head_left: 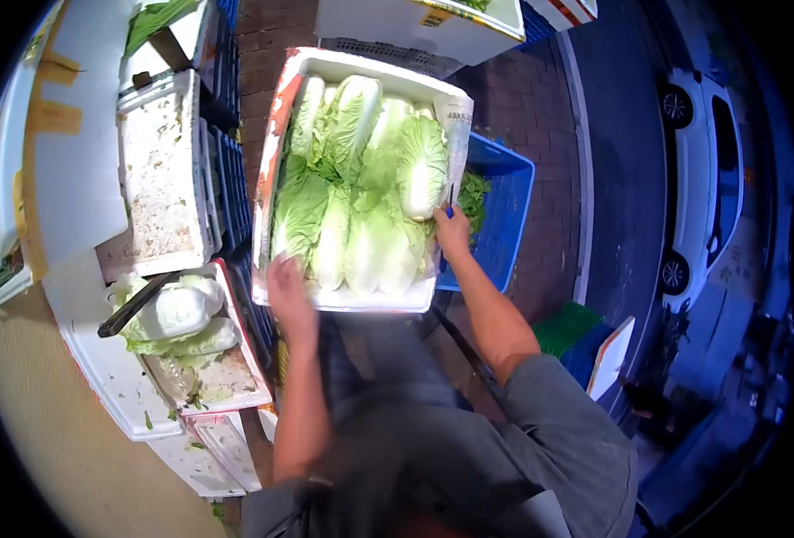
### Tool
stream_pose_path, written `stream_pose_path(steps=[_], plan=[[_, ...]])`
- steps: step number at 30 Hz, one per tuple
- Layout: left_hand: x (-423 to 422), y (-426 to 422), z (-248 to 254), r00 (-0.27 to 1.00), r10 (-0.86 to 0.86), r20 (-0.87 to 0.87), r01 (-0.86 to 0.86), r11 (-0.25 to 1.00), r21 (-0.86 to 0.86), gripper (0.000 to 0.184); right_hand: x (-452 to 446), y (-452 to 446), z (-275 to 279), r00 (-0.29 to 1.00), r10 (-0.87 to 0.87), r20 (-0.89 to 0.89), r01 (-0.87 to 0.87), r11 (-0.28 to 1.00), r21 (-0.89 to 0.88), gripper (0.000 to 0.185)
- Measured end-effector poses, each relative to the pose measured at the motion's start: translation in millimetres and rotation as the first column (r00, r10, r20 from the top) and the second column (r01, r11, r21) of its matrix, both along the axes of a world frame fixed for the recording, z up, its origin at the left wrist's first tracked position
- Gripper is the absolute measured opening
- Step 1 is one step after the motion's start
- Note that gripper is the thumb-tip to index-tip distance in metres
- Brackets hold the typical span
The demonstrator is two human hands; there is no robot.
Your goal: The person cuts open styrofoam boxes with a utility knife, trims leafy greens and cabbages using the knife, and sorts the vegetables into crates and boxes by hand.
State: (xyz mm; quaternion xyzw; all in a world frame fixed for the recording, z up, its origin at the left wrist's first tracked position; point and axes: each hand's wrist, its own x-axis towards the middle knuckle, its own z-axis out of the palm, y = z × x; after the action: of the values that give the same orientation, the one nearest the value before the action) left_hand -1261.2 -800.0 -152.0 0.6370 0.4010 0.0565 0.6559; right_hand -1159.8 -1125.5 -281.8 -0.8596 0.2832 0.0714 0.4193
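A white foam box (352, 303) full of napa cabbages (334, 238) lies in front of my body. My left hand (287, 285) is at its near left part, over the cabbages' lower ends and blurred by motion; its fingers are hard to make out. At the box's right side, my right hand (452, 228) is closed round a small blue and dark object (449, 211), perhaps a pen or knife, close to the base of one cabbage. A sheet of printed paper (455, 121) hangs over the box's upper right edge.
Right of the box stands a blue crate (512, 211) with leafy greens (473, 199). At left are a debris-strewn foam box (159, 170) and another box (252, 377) holding cabbages (177, 309). More foam boxes (397, 31) stand beyond. A white car (704, 179) is at the far right.
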Motion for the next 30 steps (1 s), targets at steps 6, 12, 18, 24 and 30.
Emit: stream_pose_path(steps=[6, 12, 18, 24, 30], plan=[[142.3, -139.5, -117.1, 0.815, -0.575, -0.069, 0.579, 0.811, 0.082, 0.069, -6.4, -2.6, -32.1, 0.995, -0.095, 0.029, 0.096, 0.995, -0.042, 0.026], [193.2, -195.6, -120.9, 0.688, -0.657, -0.309, 0.708, 0.702, 0.082, 0.100, -0.4, 37.3, 31.5, 0.971, -0.215, -0.106, 0.233, 0.950, 0.207, 0.032], [200.8, -162.8, -172.4, 0.715, -0.695, -0.077, 0.687, 0.719, -0.103, 0.070, -1.7, 64.8, 57.5, 0.981, -0.149, -0.124, 0.181, 0.933, 0.312, 0.041], [199.8, -125.6, -98.4, 0.894, -0.435, 0.104, 0.290, 0.388, -0.875, 0.050, -5.3, 32.0, 86.4, 0.971, -0.231, 0.062, 0.165, 0.834, 0.526, 0.036], [188.3, -132.9, -7.3, 0.995, 0.008, -0.097, -0.095, 0.252, -0.963, 0.055, -4.7, 16.9, 127.1, 0.870, 0.353, 0.345, -0.380, 0.925, 0.012, 0.050]])
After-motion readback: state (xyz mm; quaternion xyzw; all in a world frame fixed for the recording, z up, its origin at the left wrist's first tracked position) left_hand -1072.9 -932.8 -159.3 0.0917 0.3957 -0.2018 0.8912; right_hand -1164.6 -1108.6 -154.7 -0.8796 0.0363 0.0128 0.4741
